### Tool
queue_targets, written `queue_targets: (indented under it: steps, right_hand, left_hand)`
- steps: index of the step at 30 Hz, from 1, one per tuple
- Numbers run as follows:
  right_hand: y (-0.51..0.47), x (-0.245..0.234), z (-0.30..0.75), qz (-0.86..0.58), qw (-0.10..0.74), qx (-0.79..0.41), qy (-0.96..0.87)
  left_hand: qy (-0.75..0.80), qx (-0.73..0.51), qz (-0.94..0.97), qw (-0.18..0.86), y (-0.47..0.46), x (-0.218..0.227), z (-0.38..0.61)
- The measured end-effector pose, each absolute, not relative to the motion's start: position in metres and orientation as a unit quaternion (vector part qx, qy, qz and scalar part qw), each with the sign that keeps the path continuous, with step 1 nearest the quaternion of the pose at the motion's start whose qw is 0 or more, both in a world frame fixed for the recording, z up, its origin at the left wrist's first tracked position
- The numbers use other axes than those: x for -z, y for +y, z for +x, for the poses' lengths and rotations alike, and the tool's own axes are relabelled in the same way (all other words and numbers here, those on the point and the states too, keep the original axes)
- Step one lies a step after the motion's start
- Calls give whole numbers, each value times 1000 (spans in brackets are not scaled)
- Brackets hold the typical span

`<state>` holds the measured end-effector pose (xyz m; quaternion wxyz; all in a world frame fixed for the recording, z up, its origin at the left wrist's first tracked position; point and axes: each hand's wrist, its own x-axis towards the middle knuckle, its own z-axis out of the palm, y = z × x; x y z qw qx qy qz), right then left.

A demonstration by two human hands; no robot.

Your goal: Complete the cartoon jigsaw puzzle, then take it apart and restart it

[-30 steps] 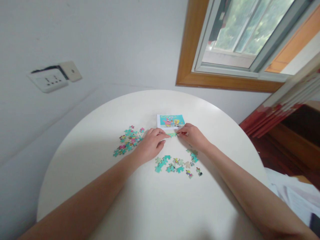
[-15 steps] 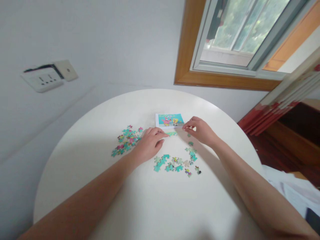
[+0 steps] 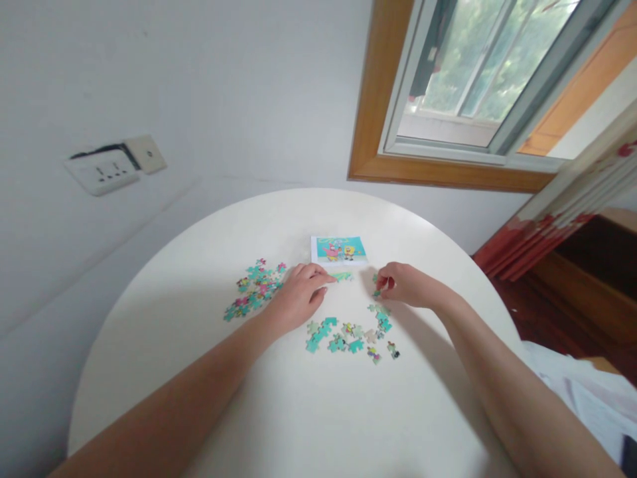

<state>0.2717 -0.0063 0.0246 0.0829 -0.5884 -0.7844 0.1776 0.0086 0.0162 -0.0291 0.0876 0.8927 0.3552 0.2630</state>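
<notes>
My left hand (image 3: 298, 295) lies on the table with its fingers stretched out. Its index fingertip touches a short strip of joined green puzzle pieces (image 3: 343, 276). To the right, the fingers of my right hand (image 3: 408, 285) are pinched at a small teal puzzle piece (image 3: 377, 293), partly hidden by the fingertips. Just behind the strip lies a picture card (image 3: 341, 250) with a pink and a yellow cartoon figure on teal. A loose pile of puzzle pieces (image 3: 255, 289) sits left of my left hand. Nearer to me are scattered pieces, among them a joined teal group (image 3: 321, 334).
The round white table (image 3: 298, 411) stands against a wall with a socket (image 3: 104, 171). A wood-framed window (image 3: 448, 174) is at the back right, with a red and white curtain (image 3: 522, 239) beside it. White sheets (image 3: 582, 392) lie beyond the table's right edge.
My right hand has moved from the card's right corner towards me, down to the teal piece. My left hand stays at the strip. The whole view has shifted slightly.
</notes>
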Motion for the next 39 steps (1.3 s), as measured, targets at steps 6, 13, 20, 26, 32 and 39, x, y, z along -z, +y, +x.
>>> queue_targets:
  steps: [6, 13, 20, 26, 32, 39]
  right_hand:
    - [-6, -20, 251, -595, 182, -194, -758]
    - [10, -3, 245, -606, 270, -202, -720]
    - [19, 2, 244, -613, 266, -178, -723]
    - [21, 2, 245, -620, 257, -196, -715]
    - [21, 6, 243, -613, 253, -172, -729]
    - [19, 9, 239, -616, 236, -118, -742]
  left_hand:
    - [346, -265, 896, 85, 17, 28, 9]
    - [346, -269, 895, 88, 17, 28, 10]
    - [349, -265, 895, 82, 17, 28, 11]
    - [347, -266, 896, 79, 17, 29, 10]
    - [347, -264, 896, 84, 17, 29, 9]
    - [347, -264, 896, 85, 16, 27, 10]
